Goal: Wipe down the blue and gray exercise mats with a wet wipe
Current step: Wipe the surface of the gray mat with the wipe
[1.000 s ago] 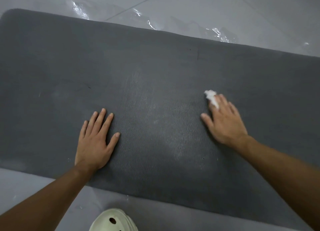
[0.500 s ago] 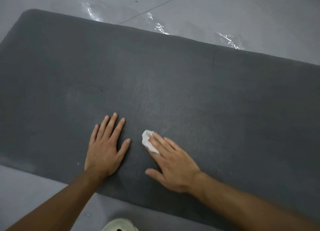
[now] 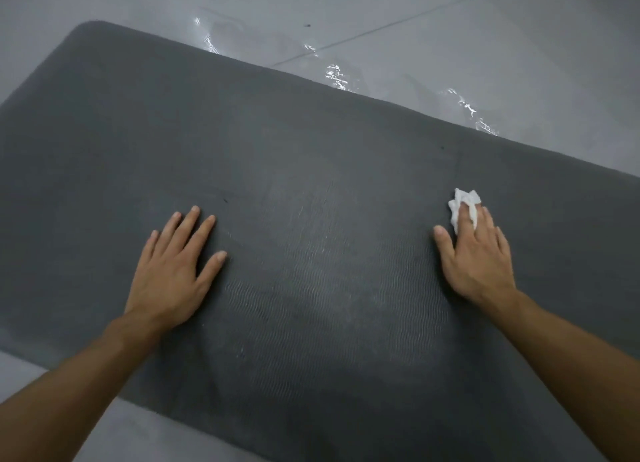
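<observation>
gray mat (image 3: 311, 171) lies flat on the glossy pale floor (image 3: 450, 25). the right hand (image 3: 478, 257) presses a crumpled white wipe (image 3: 462, 202) onto the mat's right-middle with near-straight fingers (one fold rides over a finger, no real pinch), and the left hand (image 3: 173, 267) is spread flat on the mat, holding nothing. to wipe well i'd keep pressure even, overlap strokes along the fine wavy ribbing where pale streaks sit between the hands, and keep the left hand pinning the soft matte foam. no blue mat in view.
</observation>
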